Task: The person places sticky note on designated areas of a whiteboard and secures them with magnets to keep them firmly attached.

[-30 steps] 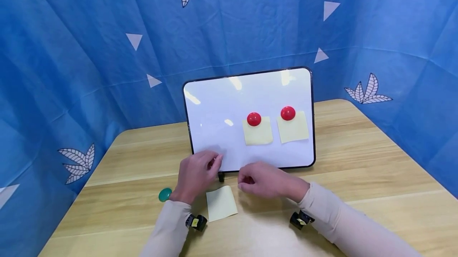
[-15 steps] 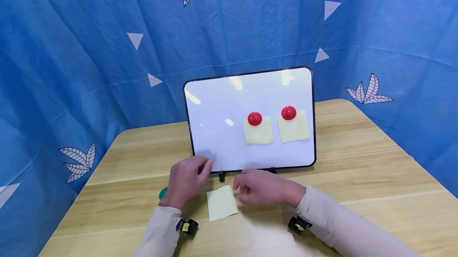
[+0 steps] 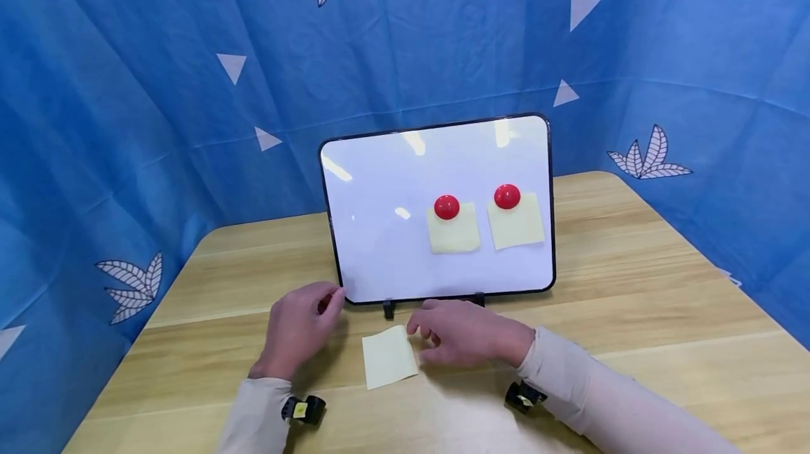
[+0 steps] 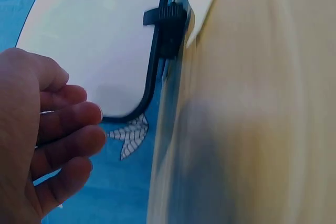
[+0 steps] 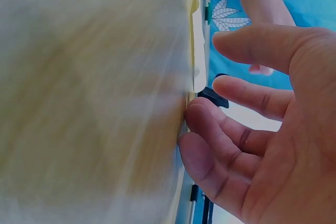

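Observation:
A pale yellow sticky note point(image 3: 389, 358) lies on the table in front of the whiteboard point(image 3: 386, 243), its far edge slightly raised. Just right of it, my right hand point(image 3: 471, 333) hovers with loosely bent fingers, thumb apart from the fingertips in the right wrist view. My left hand point(image 3: 300, 327) is off to the note's left, near the board's lower left corner; the left wrist view shows relaxed fingers point(image 4: 68, 142) holding nothing. A sliver of a green round magnet point(image 5: 209, 13) shows in the right wrist view; the left arm hides it in the head view.
Two red round magnets, a left one point(image 3: 446, 207) and a right one point(image 3: 507, 197), pin two sticky notes, a left one point(image 3: 454, 235) and a right one point(image 3: 517, 225), to the board. Black feet point(image 3: 389, 310) support it. A blue curtain point(image 3: 405, 39) surrounds the wooden table point(image 3: 658, 285).
My left hand has moved left and toward me, away from the board's lower edge, covering the green magnet. My right hand has come slightly nearer the loose note, its fingers spreading apart.

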Available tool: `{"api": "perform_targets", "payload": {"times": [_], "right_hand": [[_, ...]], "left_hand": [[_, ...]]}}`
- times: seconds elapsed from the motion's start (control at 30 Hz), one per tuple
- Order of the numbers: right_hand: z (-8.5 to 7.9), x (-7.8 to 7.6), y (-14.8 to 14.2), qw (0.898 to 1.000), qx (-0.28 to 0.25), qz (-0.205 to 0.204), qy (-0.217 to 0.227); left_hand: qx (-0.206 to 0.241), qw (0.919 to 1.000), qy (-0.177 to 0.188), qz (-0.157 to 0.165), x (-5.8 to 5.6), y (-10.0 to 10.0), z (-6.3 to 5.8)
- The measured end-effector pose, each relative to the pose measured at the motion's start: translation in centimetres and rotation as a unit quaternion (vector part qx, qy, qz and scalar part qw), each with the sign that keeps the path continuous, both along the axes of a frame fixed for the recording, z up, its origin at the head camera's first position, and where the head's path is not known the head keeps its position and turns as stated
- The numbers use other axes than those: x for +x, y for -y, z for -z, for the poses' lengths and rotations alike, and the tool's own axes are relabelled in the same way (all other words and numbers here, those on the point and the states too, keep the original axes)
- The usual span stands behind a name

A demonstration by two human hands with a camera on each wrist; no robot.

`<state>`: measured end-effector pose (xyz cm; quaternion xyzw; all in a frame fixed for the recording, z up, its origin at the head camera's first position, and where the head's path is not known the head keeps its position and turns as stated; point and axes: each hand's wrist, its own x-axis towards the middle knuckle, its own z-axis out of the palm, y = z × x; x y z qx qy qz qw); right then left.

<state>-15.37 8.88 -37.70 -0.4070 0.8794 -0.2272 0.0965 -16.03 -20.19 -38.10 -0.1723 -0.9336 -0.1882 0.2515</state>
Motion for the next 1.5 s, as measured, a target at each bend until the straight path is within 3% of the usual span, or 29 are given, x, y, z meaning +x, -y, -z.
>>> {"api": "perform_targets", "payload": {"times": [0.2,0.5,0.63,0.8,1.0,1.13,1.3,1.4,1.5], "right_hand": [[-0.1,0.1,-0.1,1.0,0.004,-0.006,0.005],[-0.3,0.5,-0.3,1.0,0.014,-0.018,-0.018],[-0.4,0.3,-0.4,0.999,0.02,-0.018,-0.021],[-0.5,0.3,-0.4,0.999,0.024,-0.018,-0.023],[-0.4,0.7,-0.2,0.999,0.031,-0.019,-0.008],[-0.2,0.9,-0.1,0.998,0.045,-0.026,-0.037],[-0.1,1.0,0.1,0.993,0.074,-0.05,-0.072],[0.1,0.9,0.1,0.994,0.07,-0.059,-0.067],[0.1,0.8,0.1,0.995,0.06,-0.06,-0.055]], "left_hand": [[0.0,0.9983,0.029,-0.051,0.3,1.9,-0.3],[-0.001,0.9902,0.103,-0.095,0.4,4.7,-1.1],[-0.002,0.9847,0.142,-0.101,0.3,5.4,-1.3],[-0.002,0.9801,0.165,-0.111,0.2,6.1,-1.4],[-0.006,0.9713,0.211,-0.11,0.1,6.8,-0.7],[-0.007,0.9662,0.234,-0.107,0.0,7.3,-0.3],[0.003,0.9541,0.28,-0.107,-0.2,7.7,0.0],[0.017,0.9457,0.306,-0.107,-0.3,7.8,0.2],[0.028,0.9423,0.318,-0.103,-0.2,7.8,0.3]]}}
